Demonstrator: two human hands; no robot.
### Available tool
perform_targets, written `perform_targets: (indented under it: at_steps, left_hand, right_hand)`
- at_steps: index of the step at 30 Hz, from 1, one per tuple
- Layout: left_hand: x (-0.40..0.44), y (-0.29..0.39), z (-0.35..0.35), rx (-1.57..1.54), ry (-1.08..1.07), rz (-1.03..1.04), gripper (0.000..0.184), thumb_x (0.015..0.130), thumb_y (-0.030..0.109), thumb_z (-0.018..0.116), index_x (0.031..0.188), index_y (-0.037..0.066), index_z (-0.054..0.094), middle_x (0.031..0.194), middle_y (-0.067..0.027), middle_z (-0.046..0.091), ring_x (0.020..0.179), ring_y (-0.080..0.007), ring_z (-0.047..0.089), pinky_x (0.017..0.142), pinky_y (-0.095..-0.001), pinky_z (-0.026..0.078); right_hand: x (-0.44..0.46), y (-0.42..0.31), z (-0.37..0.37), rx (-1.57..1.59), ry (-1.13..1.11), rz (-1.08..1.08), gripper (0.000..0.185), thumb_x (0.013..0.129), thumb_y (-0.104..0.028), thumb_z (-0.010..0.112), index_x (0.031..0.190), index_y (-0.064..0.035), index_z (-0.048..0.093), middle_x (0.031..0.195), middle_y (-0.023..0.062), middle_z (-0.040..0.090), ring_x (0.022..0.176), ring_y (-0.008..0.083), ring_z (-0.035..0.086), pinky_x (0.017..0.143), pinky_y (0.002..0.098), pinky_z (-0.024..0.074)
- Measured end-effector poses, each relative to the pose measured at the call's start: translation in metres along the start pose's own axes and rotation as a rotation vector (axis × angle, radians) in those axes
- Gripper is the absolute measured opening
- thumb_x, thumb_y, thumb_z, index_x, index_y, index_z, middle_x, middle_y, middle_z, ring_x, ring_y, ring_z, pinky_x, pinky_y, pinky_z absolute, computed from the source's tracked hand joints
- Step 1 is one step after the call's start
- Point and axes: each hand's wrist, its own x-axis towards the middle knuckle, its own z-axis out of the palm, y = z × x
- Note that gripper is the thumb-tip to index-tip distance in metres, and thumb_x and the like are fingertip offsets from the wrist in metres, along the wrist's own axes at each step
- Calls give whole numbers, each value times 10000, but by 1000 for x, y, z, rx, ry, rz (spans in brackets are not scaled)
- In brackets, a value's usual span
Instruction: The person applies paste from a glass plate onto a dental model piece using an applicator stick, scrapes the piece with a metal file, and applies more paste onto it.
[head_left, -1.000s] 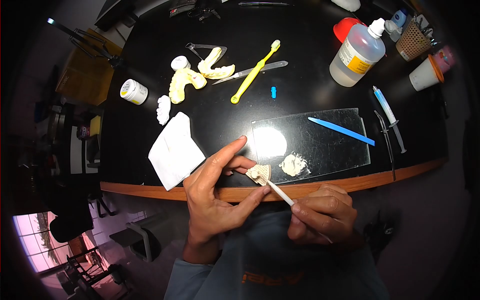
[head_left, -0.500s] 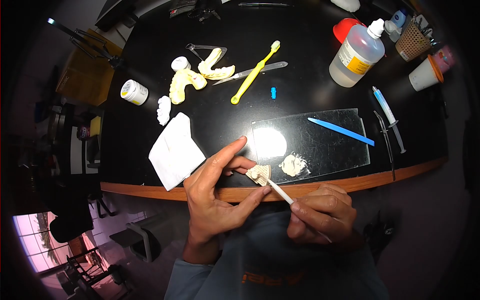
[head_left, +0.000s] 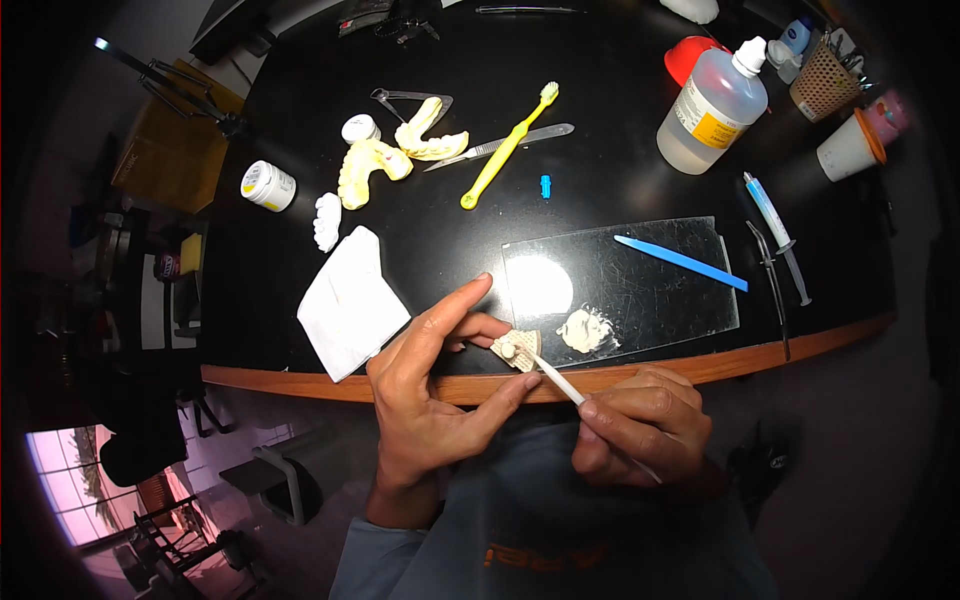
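Observation:
Near the front edge of the table, my left hand (head_left: 430,395) holds a small beige piece with a gridded surface, like part of a dental model (head_left: 528,343), between thumb and fingers. Its index finger points up, away from the piece. A white spatula (head_left: 562,383) is pinched in my right hand (head_left: 645,425), and its tip touches the dental model beside a small pale lump. Just right of the model, a mound of cream paste (head_left: 585,330) lies on a glass slab (head_left: 650,290). A blue spatula (head_left: 680,262) rests across the slab's far right part.
A folded white paper (head_left: 352,305) lies left of my hands. Farther back are yellow dental casts (head_left: 370,170), a yellow toothbrush (head_left: 510,145), a scalpel (head_left: 545,133) and a white jar (head_left: 268,185). A large bottle (head_left: 712,110), a syringe (head_left: 775,235) and metal tweezers (head_left: 772,290) are on the right.
The spatula tip has shifted very slightly on the dental model, and my right hand has moved a touch left. Otherwise the scene looks the same.

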Motion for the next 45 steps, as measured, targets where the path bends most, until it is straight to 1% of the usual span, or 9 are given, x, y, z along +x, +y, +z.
perform_targets:
  at_steps: [7, 13, 16, 19, 22, 28, 32, 38, 45]
  left_hand:
    - [1, 0, 0, 9, 7, 12, 844, 673, 48, 966, 1424, -67, 598, 1061, -151, 802, 1010, -165, 744, 870, -273, 507]
    - [1, -3, 0, -10, 3, 30, 820, 704, 27, 949, 1433, -67, 585, 1113, -184, 800, 1051, -189, 754, 886, -278, 515]
    - [1, -2, -1, -20, 0, 15, 813, 711, 31, 944, 1433, -70, 584, 1100, -177, 800, 1056, -190, 750, 887, -281, 510]
    - [1, -3, -2, -43, -8, 18, 821, 714, 56, 944, 1438, -73, 579, 1068, -157, 800, 1033, -179, 742, 880, -281, 500]
    - [1, -3, -3, -75, -8, -8, 838, 713, 78, 943, 1448, -75, 571, 1032, -136, 796, 986, -157, 727, 866, -279, 487]
    - [0, -3, -3, -91, -4, -5, 854, 711, 78, 938, 1460, -79, 559, 997, -114, 793, 935, -125, 707, 845, -261, 475]
    - [1, -3, -3, -84, 1, -11, 859, 701, 81, 944, 1456, -78, 565, 976, -101, 790, 920, -118, 703, 835, -253, 469]
    - [1, -2, -1, -52, 14, -3, 848, 685, 75, 947, 1437, -77, 587, 951, -87, 779, 898, -111, 687, 824, -249, 458]
    - [0, -1, -1, -38, 16, -8, 854, 674, 77, 952, 1431, -80, 592, 949, -87, 773, 886, -108, 671, 815, -251, 450]
  right_hand:
    - [-1, -1, 1, 12, 93, 35, 228, 828, 18, 767, 1053, -17, 757, 815, 56, 706, 663, 163, 740, 579, 300, 630]
    - [-2, 0, -6, 22, 128, 60, 229, 826, 27, 739, 1051, -12, 751, 805, 69, 706, 640, 156, 724, 537, 282, 599]
    - [-3, 1, -10, -13, 126, 66, 230, 826, 24, 729, 1053, -8, 744, 811, 78, 707, 631, 162, 721, 522, 279, 583]
    - [-4, 3, -16, -61, 119, 89, 232, 825, 18, 724, 1056, 0, 740, 822, 91, 712, 632, 172, 724, 515, 281, 573]
    - [-5, 5, -15, -57, 124, 69, 233, 828, 12, 715, 1059, 6, 743, 824, 98, 713, 636, 187, 731, 510, 282, 566]
    - [-6, 6, -14, -72, 105, 59, 241, 820, 9, 714, 1058, 5, 746, 825, 98, 708, 633, 188, 728, 516, 282, 570]
    - [-6, 4, -18, -90, 98, 72, 231, 810, 15, 708, 1038, 10, 745, 814, 92, 694, 617, 185, 713, 514, 282, 567]
    - [-11, 6, -24, -155, 129, 76, 236, 757, 33, 686, 986, 14, 740, 788, 86, 669, 592, 178, 685, 492, 274, 534]
    - [-8, 7, -18, -155, 76, 70, 236, 726, 38, 689, 955, 12, 745, 799, 90, 676, 577, 169, 662, 487, 273, 521]
